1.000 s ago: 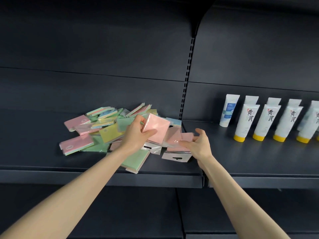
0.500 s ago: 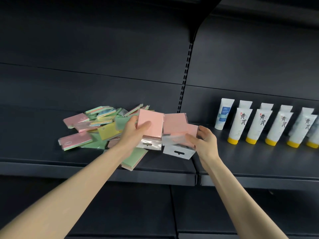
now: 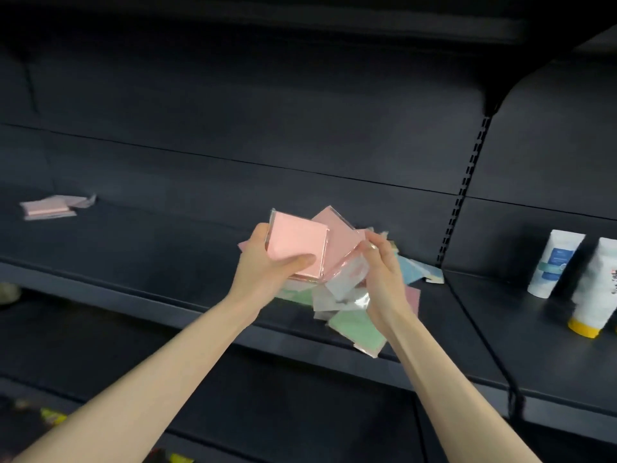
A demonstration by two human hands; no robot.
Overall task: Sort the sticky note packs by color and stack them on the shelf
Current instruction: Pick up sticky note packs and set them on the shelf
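The left hand (image 3: 267, 265) grips a pink sticky note pack (image 3: 295, 245); the right hand (image 3: 384, 272) pinches another pink pack (image 3: 339, 237) beside it.

Two bare arms show, each from the hand back to the near edge of the view. The left hand (image 3: 263, 262) and left forearm (image 3: 160, 369) are uncovered along their whole visible length, the forearm slim and narrowing toward the wrist. The right hand (image 3: 384, 275) and right forearm (image 3: 450, 379) are equally bare and slim, with a tendon line along the wrist. The fingers (image 3: 369, 244) of the right hand are long and thin, and one nail catches the light.
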